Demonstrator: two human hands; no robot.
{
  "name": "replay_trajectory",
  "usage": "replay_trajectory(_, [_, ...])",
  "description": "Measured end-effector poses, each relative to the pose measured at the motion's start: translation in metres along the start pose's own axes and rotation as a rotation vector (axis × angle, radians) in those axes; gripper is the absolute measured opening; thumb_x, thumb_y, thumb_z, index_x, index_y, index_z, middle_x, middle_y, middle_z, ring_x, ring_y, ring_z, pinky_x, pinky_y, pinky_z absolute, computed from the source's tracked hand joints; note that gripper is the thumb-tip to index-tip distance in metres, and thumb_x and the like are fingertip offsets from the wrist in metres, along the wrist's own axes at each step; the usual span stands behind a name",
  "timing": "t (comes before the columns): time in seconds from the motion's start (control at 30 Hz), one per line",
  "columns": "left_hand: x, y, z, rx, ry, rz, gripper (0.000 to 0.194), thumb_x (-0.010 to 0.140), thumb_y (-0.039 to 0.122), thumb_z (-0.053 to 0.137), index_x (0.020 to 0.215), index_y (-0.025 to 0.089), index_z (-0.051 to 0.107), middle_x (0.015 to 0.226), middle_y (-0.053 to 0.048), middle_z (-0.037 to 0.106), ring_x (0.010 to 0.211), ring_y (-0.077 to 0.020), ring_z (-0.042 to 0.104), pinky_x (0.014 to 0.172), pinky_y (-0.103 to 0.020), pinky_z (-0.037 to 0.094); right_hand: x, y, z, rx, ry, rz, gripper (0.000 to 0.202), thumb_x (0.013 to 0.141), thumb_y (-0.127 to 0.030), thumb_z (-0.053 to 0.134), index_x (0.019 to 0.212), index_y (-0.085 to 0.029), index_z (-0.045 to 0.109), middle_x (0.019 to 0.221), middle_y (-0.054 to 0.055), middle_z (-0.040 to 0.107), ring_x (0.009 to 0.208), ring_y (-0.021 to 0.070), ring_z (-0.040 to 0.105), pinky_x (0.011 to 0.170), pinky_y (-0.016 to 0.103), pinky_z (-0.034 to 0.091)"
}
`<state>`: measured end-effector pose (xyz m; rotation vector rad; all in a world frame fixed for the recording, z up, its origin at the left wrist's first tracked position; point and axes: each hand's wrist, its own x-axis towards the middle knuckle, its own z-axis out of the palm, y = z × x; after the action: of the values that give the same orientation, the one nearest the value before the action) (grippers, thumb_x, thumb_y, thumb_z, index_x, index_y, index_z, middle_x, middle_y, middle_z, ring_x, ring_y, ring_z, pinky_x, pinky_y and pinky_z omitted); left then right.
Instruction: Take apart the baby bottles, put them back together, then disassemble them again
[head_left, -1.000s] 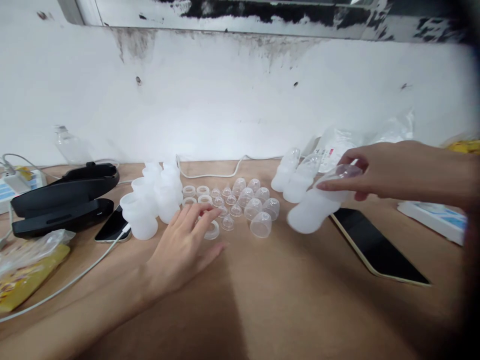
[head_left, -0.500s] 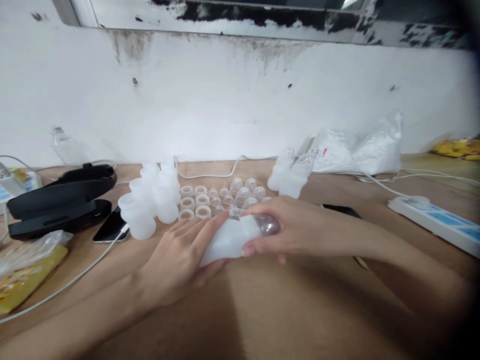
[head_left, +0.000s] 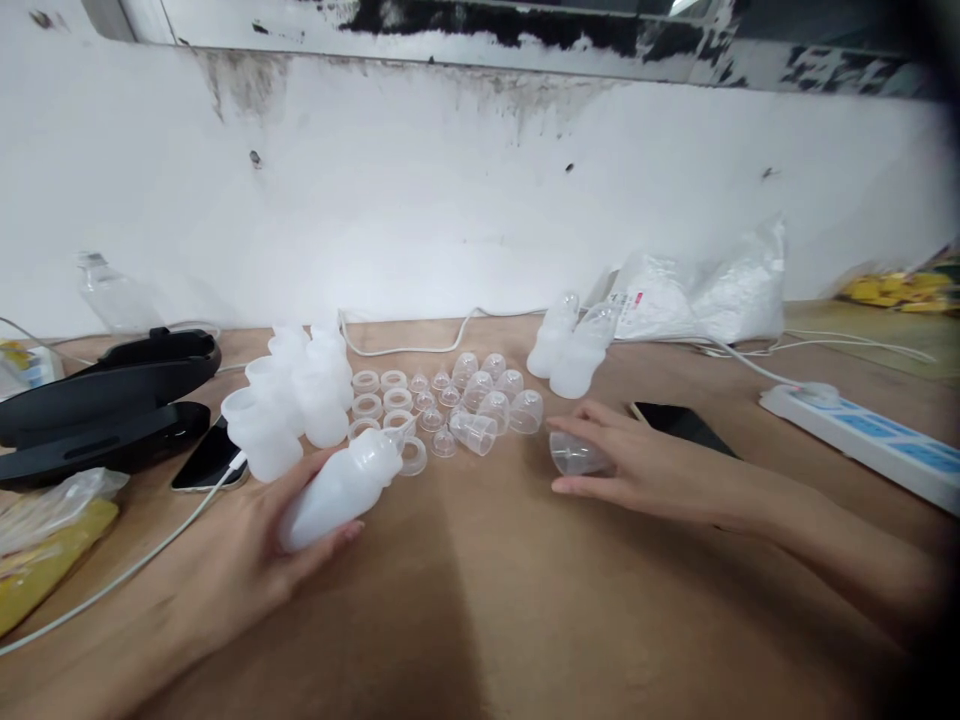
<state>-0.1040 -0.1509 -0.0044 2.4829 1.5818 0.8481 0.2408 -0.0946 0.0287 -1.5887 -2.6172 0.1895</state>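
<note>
My left hand [head_left: 300, 540] is closed round a white baby bottle [head_left: 337, 490], tilted so its clear nipple and collar point up to the right. In my right hand [head_left: 607, 460] is a clear dome cap [head_left: 576, 454], held apart from the bottle. Between the hands stand rows of ring collars [head_left: 367, 406], small clear nipples [head_left: 430, 418] and clear caps [head_left: 495, 410]; one cap [head_left: 474, 433] lies on its side. Open white bottles [head_left: 262, 435] are grouped behind my left hand. Two capped bottles [head_left: 576, 362] stand at the back, beyond my right hand.
On the left are a black case [head_left: 112, 390], a phone [head_left: 210, 458] with a cable, and a yellow packet [head_left: 52, 550]. Another phone [head_left: 682, 428] and a power strip [head_left: 862, 440] lie at right. A plastic bag [head_left: 697, 300] leans against the wall.
The cap has come off the bottle in my right hand, which has moved right. My left hand has drawn the bottle to the left, exposing its nipple.
</note>
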Motion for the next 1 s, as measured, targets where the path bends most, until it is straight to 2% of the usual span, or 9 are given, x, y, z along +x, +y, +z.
replay_trajectory(0.07, [0.000, 0.002, 0.001, -0.008, -0.003, -0.043, 0.042, 0.076, 0.042, 0.050, 0.114, 0.024, 0.042, 0.091, -0.002, 0.065, 0.070, -0.0185, 0.062, 0.058, -0.026, 0.048, 0.006, -0.004, 0.011, -0.020, 0.004, 0.030, 0.052, 0.082, -0.047, 0.035, 0.124, -0.017, 0.038, 0.111, 0.013, 0.050, 0.086, 0.0248, 0.057, 0.073, 0.041, 0.044])
replay_trajectory(0.17, [0.000, 0.006, 0.000, -0.001, 0.005, -0.058, 0.045, 0.075, 0.042, 0.053, 0.114, 0.025, 0.040, 0.097, -0.002, 0.064, 0.079, -0.0197, 0.062, 0.064, -0.027, 0.049, 0.013, -0.008, 0.024, -0.057, 0.109, 0.089, 0.051, 0.082, -0.041, 0.038, 0.124, -0.014, 0.032, 0.109, 0.014, 0.053, 0.083, 0.0257, 0.059, 0.068, 0.040, 0.046])
replay_trajectory(0.33, [-0.002, 0.009, 0.001, -0.047, 0.010, -0.087, 0.045, 0.075, 0.045, 0.051, 0.114, 0.025, 0.041, 0.103, -0.002, 0.062, 0.085, -0.0219, 0.061, 0.069, -0.030, 0.049, 0.020, -0.011, 0.028, -0.229, 0.309, 0.094, 0.052, 0.077, -0.050, 0.045, 0.113, -0.012, 0.043, 0.104, 0.015, 0.055, 0.080, 0.0272, 0.058, 0.058, 0.037, 0.048])
replay_trajectory(0.43, [-0.002, 0.011, 0.002, -0.063, 0.024, -0.074, 0.046, 0.074, 0.046, 0.051, 0.115, 0.027, 0.041, 0.105, -0.002, 0.061, 0.086, -0.0227, 0.061, 0.073, -0.032, 0.049, 0.027, -0.022, 0.022, -0.381, 0.430, -0.130, 0.047, 0.080, -0.044, 0.045, 0.113, -0.011, 0.047, 0.110, 0.014, 0.053, 0.096, 0.0288, 0.051, 0.074, 0.040, 0.046])
replay_trajectory(0.53, [-0.003, 0.013, 0.003, -0.073, 0.041, -0.061, 0.046, 0.074, 0.045, 0.052, 0.114, 0.027, 0.041, 0.104, -0.002, 0.062, 0.086, -0.0226, 0.061, 0.073, -0.032, 0.049, 0.039, -0.034, 0.022, -0.432, 0.392, -0.418, 0.043, 0.081, -0.035, 0.047, 0.118, -0.014, 0.046, 0.122, 0.011, 0.048, 0.107, 0.0280, 0.043, 0.089, 0.041, 0.038])
replay_trajectory(0.6, [-0.004, 0.014, 0.003, -0.076, 0.040, -0.053, 0.045, 0.074, 0.044, 0.053, 0.114, 0.027, 0.041, 0.103, -0.001, 0.062, 0.084, -0.0218, 0.061, 0.071, -0.031, 0.050, 0.043, -0.038, 0.028, -0.447, 0.363, -0.490, 0.039, 0.082, -0.033, 0.047, 0.117, -0.017, 0.048, 0.122, 0.009, 0.050, 0.104, 0.0271, 0.046, 0.087, 0.043, 0.039])
replay_trajectory(0.83, [-0.010, 0.014, 0.007, -0.087, 0.027, -0.020, 0.045, 0.075, 0.043, 0.054, 0.114, 0.026, 0.041, 0.104, -0.002, 0.062, 0.086, -0.0218, 0.061, 0.074, -0.032, 0.050, 0.013, -0.032, 0.050, -0.414, 0.505, -0.529, 0.033, 0.085, -0.007, 0.027, 0.106, -0.012, 0.053, 0.097, 0.010, 0.063, 0.087, 0.0198, 0.058, 0.071, 0.032, 0.048])
replay_trajectory(0.9, [-0.011, 0.012, 0.008, -0.076, 0.030, 0.010, 0.045, 0.074, 0.042, 0.055, 0.114, 0.026, 0.041, 0.102, -0.002, 0.063, 0.083, -0.0210, 0.062, 0.070, -0.030, 0.051, 0.003, -0.033, 0.053, -0.303, 0.516, -0.486, 0.031, 0.087, -0.009, 0.025, 0.101, -0.014, 0.053, 0.093, 0.009, 0.064, 0.082, 0.0177, 0.061, 0.067, 0.028, 0.049])
replay_trajectory(1.0, [-0.010, 0.011, 0.009, -0.057, 0.047, 0.042, 0.045, 0.074, 0.041, 0.055, 0.113, 0.026, 0.040, 0.099, -0.001, 0.064, 0.079, -0.0195, 0.063, 0.066, -0.027, 0.051, -0.004, -0.038, 0.059, -0.093, 0.438, -0.285, 0.022, 0.087, -0.019, 0.030, 0.095, -0.019, 0.051, 0.083, 0.004, 0.064, 0.066, 0.0146, 0.062, 0.056, 0.025, 0.049])
